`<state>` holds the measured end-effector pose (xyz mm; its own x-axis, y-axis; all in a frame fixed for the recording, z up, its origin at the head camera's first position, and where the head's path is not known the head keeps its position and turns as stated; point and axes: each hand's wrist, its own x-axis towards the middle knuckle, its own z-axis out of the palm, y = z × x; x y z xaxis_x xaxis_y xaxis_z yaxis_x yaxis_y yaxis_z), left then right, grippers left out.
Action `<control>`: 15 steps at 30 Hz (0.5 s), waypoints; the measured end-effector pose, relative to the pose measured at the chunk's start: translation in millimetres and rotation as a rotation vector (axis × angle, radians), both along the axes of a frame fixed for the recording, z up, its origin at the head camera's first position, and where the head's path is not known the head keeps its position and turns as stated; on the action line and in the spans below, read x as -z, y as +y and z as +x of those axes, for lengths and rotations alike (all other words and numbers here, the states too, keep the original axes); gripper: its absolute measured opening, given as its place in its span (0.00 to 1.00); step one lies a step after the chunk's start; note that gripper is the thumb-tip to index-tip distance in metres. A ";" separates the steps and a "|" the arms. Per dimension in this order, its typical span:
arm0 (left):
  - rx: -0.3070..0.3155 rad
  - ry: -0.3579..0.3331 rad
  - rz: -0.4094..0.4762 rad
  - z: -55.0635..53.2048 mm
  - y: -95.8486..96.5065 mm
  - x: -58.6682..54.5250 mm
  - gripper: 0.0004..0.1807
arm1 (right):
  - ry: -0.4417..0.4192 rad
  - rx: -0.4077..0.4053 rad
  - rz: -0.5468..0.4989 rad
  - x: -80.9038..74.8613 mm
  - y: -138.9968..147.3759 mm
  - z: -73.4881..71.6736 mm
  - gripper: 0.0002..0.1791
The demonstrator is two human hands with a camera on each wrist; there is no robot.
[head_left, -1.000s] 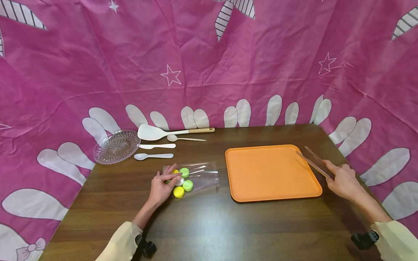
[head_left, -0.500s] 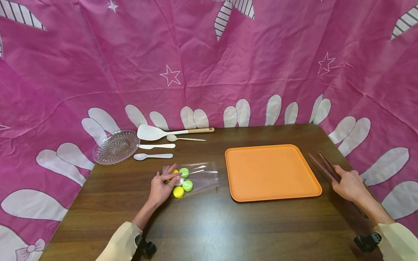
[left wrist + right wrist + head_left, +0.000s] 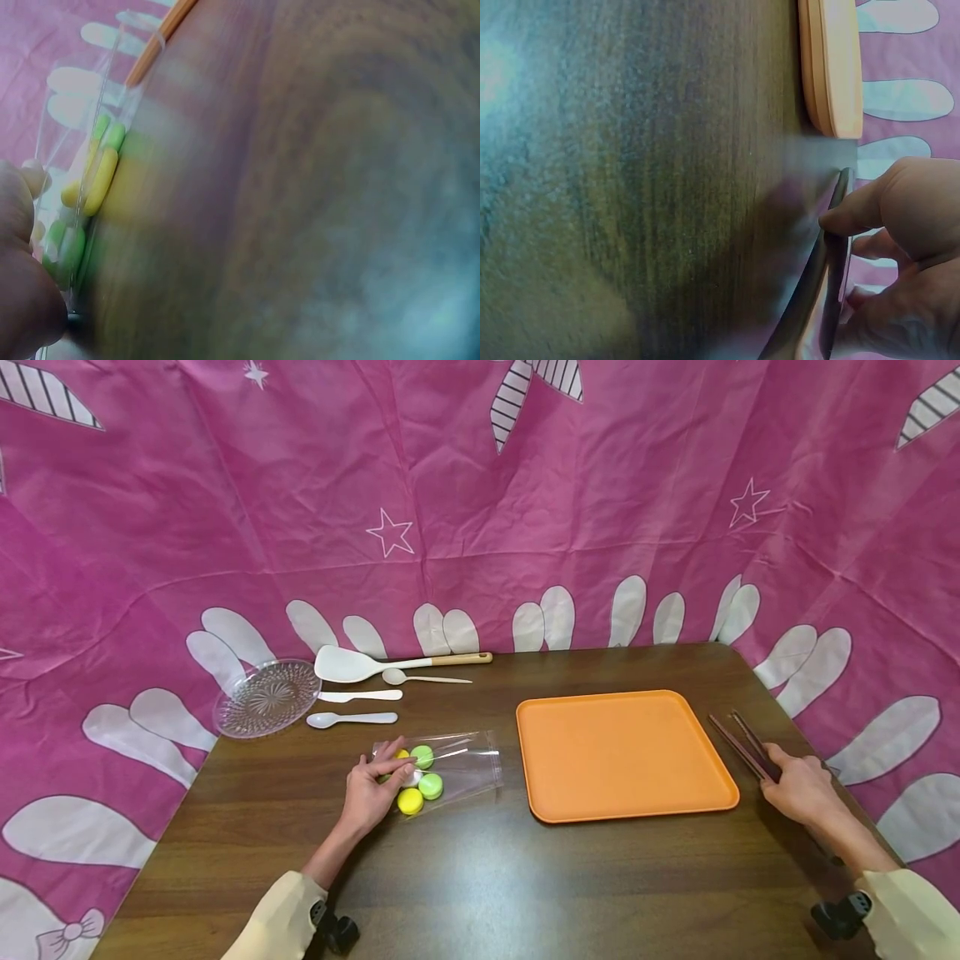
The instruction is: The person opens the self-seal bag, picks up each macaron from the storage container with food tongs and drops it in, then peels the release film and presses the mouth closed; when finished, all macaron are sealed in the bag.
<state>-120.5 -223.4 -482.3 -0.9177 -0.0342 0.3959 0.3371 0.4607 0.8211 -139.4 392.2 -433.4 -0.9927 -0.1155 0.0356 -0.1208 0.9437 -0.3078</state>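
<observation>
In the head view, a clear bag (image 3: 472,768) of green, yellow and white macarons (image 3: 431,787) lies left of the table's middle. My left hand (image 3: 372,785) holds the bag's left end, thumb and fingers over the macarons. The left wrist view catches the bag (image 3: 94,161) nearly edge-on beside the thumb. At the right, my right hand (image 3: 801,787) grips reddish metal tongs (image 3: 738,747), whose tips point away, spread a little apart. Thumb and fingers press on the arms of the tongs (image 3: 832,277) in the right wrist view. An orange tray (image 3: 626,756) lies between the hands.
Behind the bag are a white spoon (image 3: 352,719), a white knife (image 3: 363,696), a slim wooden spoon (image 3: 427,678) and a white spatula (image 3: 360,667). A clear patterned plate (image 3: 268,700) sits at the table's left edge. A pink cloth (image 3: 465,485) hangs behind.
The right hand has shifted right, taking the tongs off the tray's right edge onto the table's right side. The left hand and the bag have stayed put.
</observation>
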 end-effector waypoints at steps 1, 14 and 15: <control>-0.003 0.000 0.000 0.4 0.3 -0.2 0.06 | -0.004 -0.001 0.000 0.4 0.3 -0.3 0.27; -0.051 0.006 -0.004 2.9 4.6 -0.9 0.06 | -0.021 -0.003 0.014 5.8 -0.3 -2.3 0.28; -0.055 0.011 -0.004 3.0 4.9 -0.7 0.06 | -0.026 0.000 0.017 5.7 -0.7 -2.0 0.28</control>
<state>-117.5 -218.5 -481.6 -0.9098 -0.0831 0.4066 0.3204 0.4821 0.8154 -141.5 391.5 -439.2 -0.9933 -0.1156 0.0074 -0.1126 0.9488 -0.2951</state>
